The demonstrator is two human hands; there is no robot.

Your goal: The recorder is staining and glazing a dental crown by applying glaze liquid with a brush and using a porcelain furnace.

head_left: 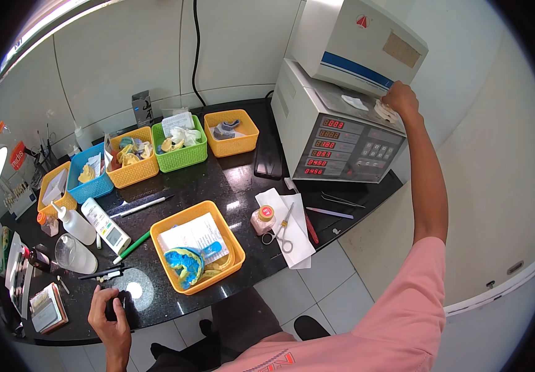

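The right hand (pixel 400 100) reaches up to the machine (pixel 332 106); I can't tell its grip. The left hand (pixel 109 317) curls loosely, empty.

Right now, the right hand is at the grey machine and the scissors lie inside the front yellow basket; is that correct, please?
Not quite: the head view shows the scissors on white paper, not inside the front yellow basket; the right hand is at the grey machine.
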